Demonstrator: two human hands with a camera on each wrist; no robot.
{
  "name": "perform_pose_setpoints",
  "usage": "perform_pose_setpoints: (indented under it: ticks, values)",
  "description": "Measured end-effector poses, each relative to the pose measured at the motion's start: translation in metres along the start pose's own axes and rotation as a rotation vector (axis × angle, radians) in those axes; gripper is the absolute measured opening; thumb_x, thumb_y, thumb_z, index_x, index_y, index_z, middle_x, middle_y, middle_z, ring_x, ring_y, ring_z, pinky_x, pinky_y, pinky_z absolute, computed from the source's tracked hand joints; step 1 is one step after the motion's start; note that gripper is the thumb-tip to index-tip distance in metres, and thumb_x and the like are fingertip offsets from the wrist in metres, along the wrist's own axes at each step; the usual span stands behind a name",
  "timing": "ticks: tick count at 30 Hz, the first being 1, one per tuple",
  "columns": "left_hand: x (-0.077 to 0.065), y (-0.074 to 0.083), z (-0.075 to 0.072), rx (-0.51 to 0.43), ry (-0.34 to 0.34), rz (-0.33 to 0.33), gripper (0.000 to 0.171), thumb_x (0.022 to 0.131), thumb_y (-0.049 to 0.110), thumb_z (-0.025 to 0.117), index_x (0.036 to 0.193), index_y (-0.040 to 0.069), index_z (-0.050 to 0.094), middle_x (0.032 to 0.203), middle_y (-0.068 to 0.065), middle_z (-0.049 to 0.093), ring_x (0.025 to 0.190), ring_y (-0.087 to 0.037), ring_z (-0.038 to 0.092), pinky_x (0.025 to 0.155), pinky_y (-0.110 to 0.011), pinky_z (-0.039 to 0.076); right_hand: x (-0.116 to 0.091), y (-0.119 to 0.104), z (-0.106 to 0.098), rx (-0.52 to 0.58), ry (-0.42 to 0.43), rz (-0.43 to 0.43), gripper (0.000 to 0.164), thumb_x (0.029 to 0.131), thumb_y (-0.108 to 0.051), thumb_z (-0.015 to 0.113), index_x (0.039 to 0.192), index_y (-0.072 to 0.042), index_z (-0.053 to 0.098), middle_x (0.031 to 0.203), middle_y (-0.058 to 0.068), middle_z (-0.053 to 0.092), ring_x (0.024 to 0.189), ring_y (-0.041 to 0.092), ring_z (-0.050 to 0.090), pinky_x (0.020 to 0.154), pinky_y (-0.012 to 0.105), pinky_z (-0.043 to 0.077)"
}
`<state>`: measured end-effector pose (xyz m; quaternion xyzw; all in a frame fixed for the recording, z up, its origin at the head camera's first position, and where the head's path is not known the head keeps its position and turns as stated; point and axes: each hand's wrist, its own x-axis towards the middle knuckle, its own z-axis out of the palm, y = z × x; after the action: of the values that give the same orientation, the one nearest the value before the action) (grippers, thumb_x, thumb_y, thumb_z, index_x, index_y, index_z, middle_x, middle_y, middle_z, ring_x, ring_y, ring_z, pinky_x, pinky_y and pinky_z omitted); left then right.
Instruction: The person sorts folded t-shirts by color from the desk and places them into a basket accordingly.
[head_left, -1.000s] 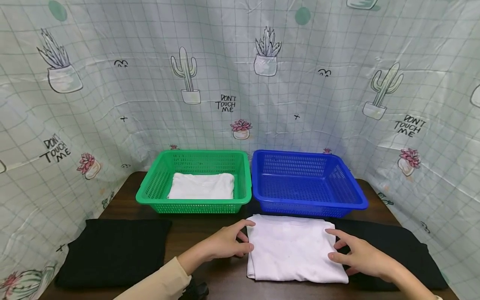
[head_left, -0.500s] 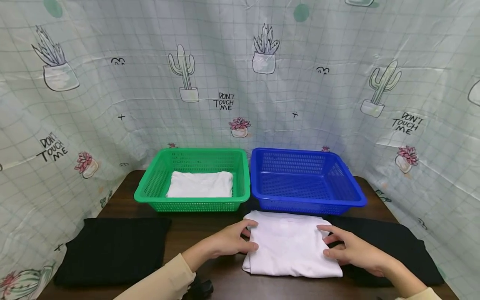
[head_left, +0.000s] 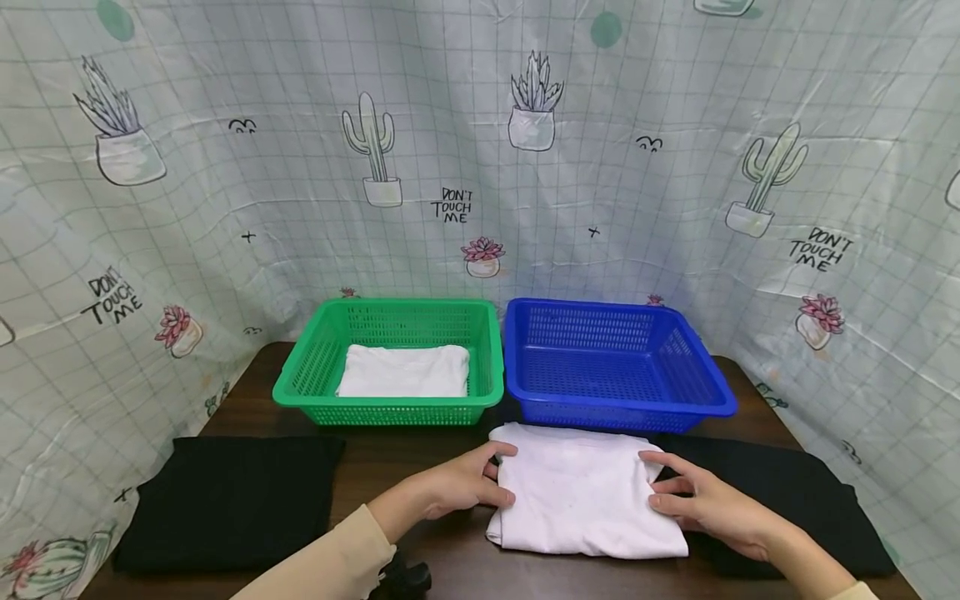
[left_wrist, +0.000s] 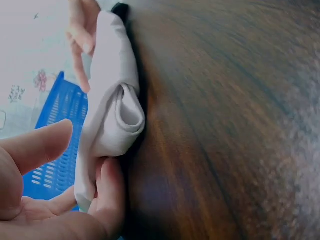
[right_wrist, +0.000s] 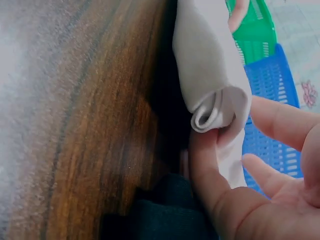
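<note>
Left hand grips folded white cloth at 9 o'clock, right hand grips at 3; blue basket at 12.

We identify a booth-like workspace; whether in a home or lab, we cannot tell. We note the cactus-print curtain enclosing a table on three sides.

The left hand has slid right and now laps farther over the left edge of the white cloth, and in comes the right hand, shifting left and a touch farther away! The gap between them has narrowed. The cloth itself has nudged left and toward the far side, its once-straight right edge now buckling at the fingers.
</note>
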<state>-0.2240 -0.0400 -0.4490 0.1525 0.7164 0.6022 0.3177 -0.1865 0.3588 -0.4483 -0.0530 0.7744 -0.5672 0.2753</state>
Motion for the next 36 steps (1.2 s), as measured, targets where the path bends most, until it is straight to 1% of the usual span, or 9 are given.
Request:
perform_pose_setpoints:
  ticks: [3, 6, 9, 15, 19, 23, 29, 31, 36]
  values:
    - [0.001, 0.000, 0.000, 0.026, 0.007, 0.015, 0.072, 0.092, -0.006, 0.076, 0.157, 0.004, 0.046, 0.114, -0.016, 0.059, 0.100, -0.021, 0.062, 0.090, -0.034, 0.057, 0.002, 0.000, 0.001, 0.008, -0.028, 0.008, 0.079, 0.110, -0.021, 0.061, 0.169, -0.003, 0.013, 0.143, 0.031, 0.043, 0.118, 0.028, 0.061, 0.094, 0.046, 0.058]
    - [0.001, 0.003, 0.002, 0.008, 0.015, 0.017, 0.071, 0.092, -0.008, 0.075, 0.156, 0.004, 0.047, 0.115, -0.017, 0.054, 0.100, -0.021, 0.061, 0.091, -0.036, 0.059, 0.005, 0.001, 0.001, 0.026, -0.039, -0.001, 0.077, 0.110, -0.020, 0.061, 0.169, -0.002, 0.014, 0.136, 0.025, 0.048, 0.115, 0.028, 0.061, 0.093, 0.044, 0.057]
    - [0.002, 0.002, 0.003, -0.020, 0.015, 0.009, 0.070, 0.092, -0.008, 0.074, 0.156, 0.003, 0.047, 0.112, -0.017, 0.053, 0.098, -0.021, 0.062, 0.090, -0.038, 0.060, 0.007, 0.002, 0.002, 0.046, -0.041, -0.010, 0.077, 0.111, -0.019, 0.060, 0.169, -0.003, 0.013, 0.135, 0.023, 0.049, 0.116, 0.027, 0.060, 0.095, 0.041, 0.056]
    - [0.004, -0.007, 0.002, -0.026, 0.030, 0.003, 0.067, 0.092, -0.009, 0.074, 0.154, 0.003, 0.048, 0.106, -0.015, 0.052, 0.094, -0.022, 0.061, 0.083, -0.037, 0.061, 0.007, 0.000, 0.003, 0.047, -0.049, 0.000, 0.078, 0.112, -0.022, 0.058, 0.171, -0.007, 0.009, 0.144, 0.028, 0.045, 0.125, 0.027, 0.058, 0.101, 0.043, 0.055]
    - [0.005, -0.006, 0.000, -0.002, 0.044, 0.011, 0.065, 0.094, -0.007, 0.074, 0.153, 0.004, 0.050, 0.106, -0.015, 0.052, 0.094, -0.022, 0.062, 0.084, -0.038, 0.061, 0.012, -0.001, 0.005, 0.028, -0.043, -0.011, 0.075, 0.112, -0.023, 0.059, 0.170, -0.006, 0.015, 0.146, 0.027, 0.044, 0.123, 0.027, 0.058, 0.099, 0.042, 0.055]
    - [0.006, -0.004, -0.002, 0.010, 0.051, 0.004, 0.062, 0.095, -0.005, 0.075, 0.152, 0.005, 0.052, 0.108, -0.016, 0.052, 0.094, -0.021, 0.063, 0.085, -0.039, 0.062, 0.015, 0.000, 0.007, 0.029, -0.030, -0.027, 0.073, 0.110, -0.021, 0.061, 0.169, -0.006, 0.020, 0.146, 0.027, 0.043, 0.121, 0.027, 0.057, 0.096, 0.040, 0.054]
    - [0.005, -0.006, -0.002, -0.001, 0.051, -0.006, 0.058, 0.095, -0.007, 0.073, 0.149, 0.003, 0.055, 0.101, -0.012, 0.046, 0.094, -0.021, 0.060, 0.084, -0.036, 0.060, 0.013, 0.004, 0.010, 0.040, -0.028, -0.019, 0.076, 0.108, -0.021, 0.064, 0.169, -0.007, 0.020, 0.151, 0.032, 0.038, 0.121, 0.029, 0.058, 0.095, 0.044, 0.055]
    - [0.006, -0.006, -0.002, -0.002, 0.038, -0.005, 0.056, 0.096, -0.005, 0.073, 0.148, 0.002, 0.055, 0.104, -0.013, 0.047, 0.097, -0.021, 0.061, 0.087, -0.038, 0.060, 0.013, 0.004, 0.011, 0.052, -0.022, -0.012, 0.077, 0.108, -0.021, 0.065, 0.169, -0.008, 0.020, 0.153, 0.033, 0.036, 0.121, 0.030, 0.058, 0.094, 0.045, 0.056]
    - [0.007, -0.005, -0.002, 0.017, 0.019, 0.007, 0.054, 0.098, -0.002, 0.072, 0.149, 0.003, 0.053, 0.124, -0.017, 0.054, 0.105, -0.023, 0.063, 0.094, -0.045, 0.059, 0.017, 0.002, 0.014, 0.071, -0.024, -0.020, 0.078, 0.107, -0.022, 0.067, 0.169, -0.009, 0.021, 0.149, 0.031, 0.036, 0.116, 0.030, 0.057, 0.092, 0.045, 0.056]
